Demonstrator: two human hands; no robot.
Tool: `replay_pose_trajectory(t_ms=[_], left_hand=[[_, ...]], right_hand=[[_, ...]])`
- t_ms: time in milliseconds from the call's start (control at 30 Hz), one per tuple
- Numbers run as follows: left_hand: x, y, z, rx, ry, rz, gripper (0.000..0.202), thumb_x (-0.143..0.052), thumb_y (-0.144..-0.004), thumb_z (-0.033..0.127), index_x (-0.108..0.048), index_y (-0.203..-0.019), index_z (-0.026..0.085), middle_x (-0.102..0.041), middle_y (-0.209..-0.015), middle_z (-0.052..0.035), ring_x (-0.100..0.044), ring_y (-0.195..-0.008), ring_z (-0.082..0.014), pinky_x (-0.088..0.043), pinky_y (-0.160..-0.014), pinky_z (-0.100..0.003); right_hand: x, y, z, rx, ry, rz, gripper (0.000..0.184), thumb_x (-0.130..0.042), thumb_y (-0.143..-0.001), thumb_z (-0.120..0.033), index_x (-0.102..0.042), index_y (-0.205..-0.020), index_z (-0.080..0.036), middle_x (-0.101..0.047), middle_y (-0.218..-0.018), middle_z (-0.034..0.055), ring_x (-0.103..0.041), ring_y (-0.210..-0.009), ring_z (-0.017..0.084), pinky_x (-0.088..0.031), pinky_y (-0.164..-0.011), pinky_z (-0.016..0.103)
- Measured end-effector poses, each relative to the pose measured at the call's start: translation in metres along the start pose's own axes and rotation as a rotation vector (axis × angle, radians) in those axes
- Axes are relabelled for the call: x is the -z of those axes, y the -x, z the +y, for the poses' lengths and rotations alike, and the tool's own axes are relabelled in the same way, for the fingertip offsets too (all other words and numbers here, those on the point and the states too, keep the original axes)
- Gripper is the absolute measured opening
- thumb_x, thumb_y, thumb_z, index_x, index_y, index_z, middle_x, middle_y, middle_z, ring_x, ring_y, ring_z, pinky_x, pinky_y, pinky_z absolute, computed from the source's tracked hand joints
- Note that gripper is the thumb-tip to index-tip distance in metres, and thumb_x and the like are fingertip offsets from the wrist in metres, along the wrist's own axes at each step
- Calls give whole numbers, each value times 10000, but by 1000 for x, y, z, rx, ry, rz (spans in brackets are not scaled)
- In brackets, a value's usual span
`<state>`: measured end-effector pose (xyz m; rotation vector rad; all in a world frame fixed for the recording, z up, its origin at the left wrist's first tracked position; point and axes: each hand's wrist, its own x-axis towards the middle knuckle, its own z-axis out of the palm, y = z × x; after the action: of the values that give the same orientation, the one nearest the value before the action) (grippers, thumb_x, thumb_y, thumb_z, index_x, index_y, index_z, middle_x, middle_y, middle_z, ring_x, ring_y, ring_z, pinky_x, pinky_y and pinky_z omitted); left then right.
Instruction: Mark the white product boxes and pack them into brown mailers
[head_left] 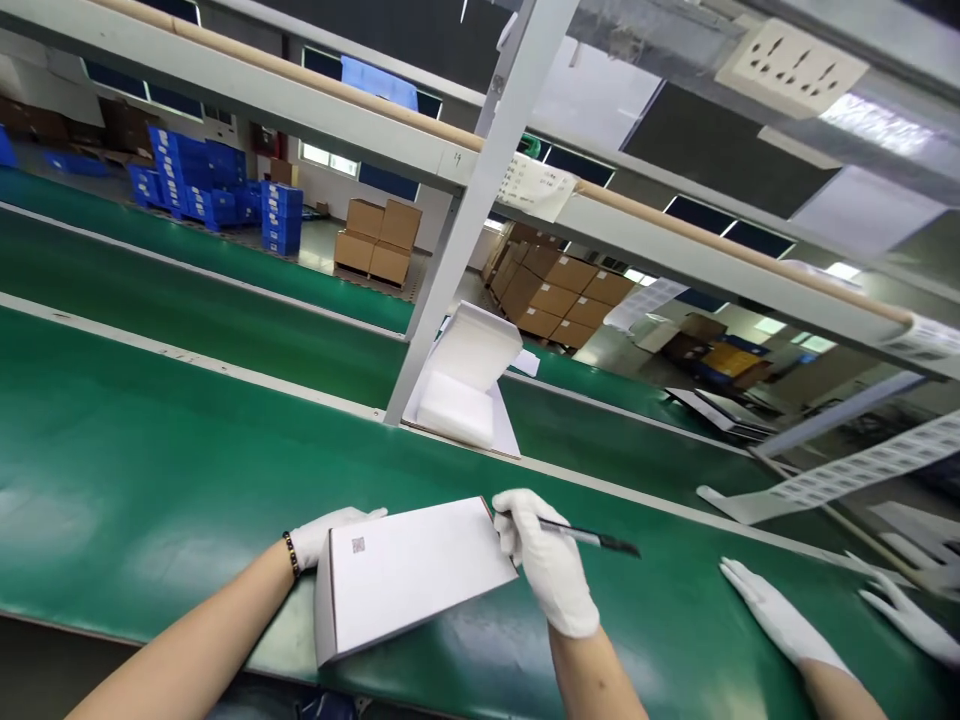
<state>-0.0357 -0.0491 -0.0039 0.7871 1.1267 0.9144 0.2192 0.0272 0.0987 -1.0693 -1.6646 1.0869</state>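
A white cardboard box point(420, 575) with a small printed square code near its left end sits tilted at the near edge of the green work surface. My left hand point(330, 535), in a white glove, grips the box at its far left side, with most of the fingers hidden behind it. In my gloved right hand point(544, 560) is a dark pen point(589, 536), held between thumb and fingers and pointing off to the right. The curled fingers of that hand touch the right end of the box.
Beyond the bench edge stands an open white box point(476, 345) with white padding point(455, 408) in front of a metal post point(480, 210). A co-worker's gloved hands point(780, 610) rest at the right. Strips of labels point(862, 465) hang there. Cartons point(379, 240) and blue crates point(281, 217) stand behind.
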Motion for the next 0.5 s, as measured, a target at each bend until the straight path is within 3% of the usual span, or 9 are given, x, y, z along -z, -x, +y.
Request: replay_pose_trajectory(t_ms=[133, 500], left_hand=[[1, 0, 0, 35, 60, -13, 662, -769, -523, 731, -678, -720, 105, -688, -667, -38, -576, -650, -171, -428, -652, -281], [6, -5, -3, -32, 33, -61, 609, -737, -618, 735, -649, -662, 134, -607, -617, 29, -435, -598, -111, -324, -601, -254]], right_hand=[[-15, -17, 2, -140, 103, 15, 577, -620, -717, -758, -498, -578, -212, -428, -456, -38, -400, -425, 115, -347, -429, 246], [-22, -12, 1, -112, 294, 33, 587, -553, -709, -791, -427, -533, -245, -410, -475, -30, -397, -472, 146, -353, -480, 282]])
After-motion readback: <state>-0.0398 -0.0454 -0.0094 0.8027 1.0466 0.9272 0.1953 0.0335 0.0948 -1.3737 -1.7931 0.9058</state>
